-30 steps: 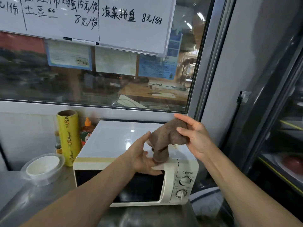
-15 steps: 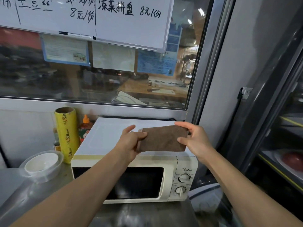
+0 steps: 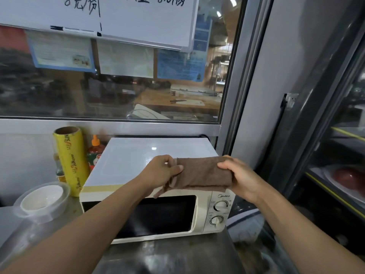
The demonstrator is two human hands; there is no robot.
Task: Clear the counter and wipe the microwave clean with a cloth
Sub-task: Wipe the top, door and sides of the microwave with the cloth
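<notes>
A cream microwave with a dark door and two dials stands on the steel counter. Above its front right top edge I hold a brown cloth, folded into a flat band. My left hand pinches the cloth's left end, where loose folds hang down. My right hand grips its right end with curled fingers.
Left of the microwave stand a yellow roll of cling film and an orange-capped sauce bottle. A white bowl inside a clear bowl sits at the counter's left. A glass-fronted cabinet is on the right, a window behind.
The bunched cloth was spread out and then folded into a narrower band between both hands. The view has dropped and moved closer to the microwave.
</notes>
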